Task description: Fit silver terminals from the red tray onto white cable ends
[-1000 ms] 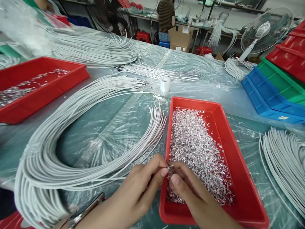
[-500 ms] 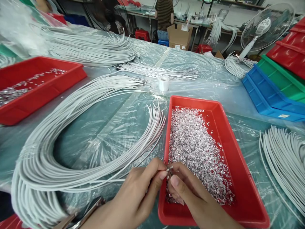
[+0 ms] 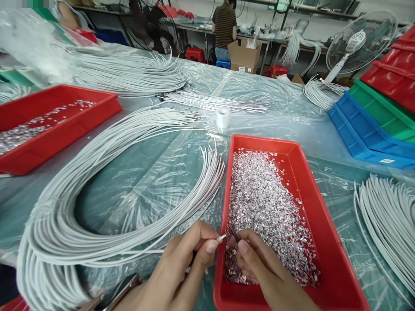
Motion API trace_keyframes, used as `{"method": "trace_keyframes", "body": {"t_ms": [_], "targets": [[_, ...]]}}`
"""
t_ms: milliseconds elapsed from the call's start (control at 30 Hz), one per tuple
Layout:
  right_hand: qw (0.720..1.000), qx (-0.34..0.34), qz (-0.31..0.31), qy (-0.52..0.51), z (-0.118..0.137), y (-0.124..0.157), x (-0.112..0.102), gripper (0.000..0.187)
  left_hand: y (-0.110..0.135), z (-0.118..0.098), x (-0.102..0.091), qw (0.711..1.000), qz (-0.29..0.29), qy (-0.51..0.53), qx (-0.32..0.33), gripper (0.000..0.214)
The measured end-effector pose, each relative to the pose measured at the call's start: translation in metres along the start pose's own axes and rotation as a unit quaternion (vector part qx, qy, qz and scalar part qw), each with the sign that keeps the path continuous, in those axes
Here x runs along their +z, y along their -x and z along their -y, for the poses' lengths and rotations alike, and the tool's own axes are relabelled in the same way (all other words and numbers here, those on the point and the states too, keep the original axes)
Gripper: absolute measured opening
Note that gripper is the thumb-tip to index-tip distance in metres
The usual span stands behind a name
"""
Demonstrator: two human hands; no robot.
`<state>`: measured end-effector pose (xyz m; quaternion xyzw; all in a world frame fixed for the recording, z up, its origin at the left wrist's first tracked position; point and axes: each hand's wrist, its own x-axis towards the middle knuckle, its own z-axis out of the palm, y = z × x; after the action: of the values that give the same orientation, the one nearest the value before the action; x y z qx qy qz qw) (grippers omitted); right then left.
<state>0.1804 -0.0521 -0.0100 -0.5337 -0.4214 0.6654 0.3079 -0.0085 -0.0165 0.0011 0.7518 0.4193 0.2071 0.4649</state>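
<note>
**Fingertips parted at the near rim of the red tray**

Since half a second ago the two hands have drawn slightly apart: their tips met then, and now a small gap lies between them. Left hand (image 3: 181, 272), near centre: its grip pinches the end of one white cable (image 3: 152, 252), whose silver terminal (image 3: 221, 237) juts right over the near-left rim of the red tray (image 3: 319, 207). Right hand (image 3: 262, 272), inside the tray: thumb and forefinger pressed together on a thin dark piece (image 3: 232, 233), too small to identify, just right of the terminal and not touching it. Loose silver pieces (image 3: 262, 203) cover the tray floor. Near left, a metal tool handle (image 3: 121, 291) lies on the plastic-covered tabletop (image 3: 145, 181). Left of the tray, a large coil of white cables (image 3: 58, 229); right, another cable bundle (image 3: 389, 216). Farther: a white tape roll (image 3: 223, 117), a second red tray (image 3: 65, 125) at left, a blue tray (image 3: 359, 134) at right. Far end: a fan (image 3: 356, 43) and a standing person (image 3: 225, 26).
</note>
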Motion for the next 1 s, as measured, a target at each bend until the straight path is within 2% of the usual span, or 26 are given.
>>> {"method": "trace_keyframes", "body": {"t_ms": [67,133,233,367,567,767,1000], "targets": [[0.999,-0.023,-0.027,0.020,0.001,0.001,-0.001,0.035,-0.001,-0.002,-0.001,1.000,0.015,0.003,-0.012,0.018],[0.992,-0.083,-0.068,0.060,0.006,0.003,-0.002,0.026,-0.004,-0.004,-0.001,0.998,0.047,0.006,-0.030,0.020],[0.970,-0.175,-0.117,0.122,0.011,0.005,-0.004,0.026,-0.008,-0.008,0.000,0.996,0.078,0.005,-0.043,0.021],[0.945,-0.228,-0.108,0.208,0.011,0.002,-0.008,0.024,-0.008,-0.004,0.004,0.997,0.074,0.007,-0.030,0.021],[0.910,-0.241,-0.061,0.332,0.013,-0.004,-0.013,0.009,-0.006,0.001,0.008,0.994,0.101,-0.019,-0.033,0.023],[0.906,-0.234,-0.025,0.352,0.017,-0.002,-0.016,0.013,-0.005,0.002,0.007,0.992,0.119,-0.030,-0.037,0.024],[0.876,-0.261,-0.016,0.405,0.015,0.003,-0.024,0.022,-0.006,0.002,0.010,0.996,0.089,-0.028,-0.008,0.022]]}}
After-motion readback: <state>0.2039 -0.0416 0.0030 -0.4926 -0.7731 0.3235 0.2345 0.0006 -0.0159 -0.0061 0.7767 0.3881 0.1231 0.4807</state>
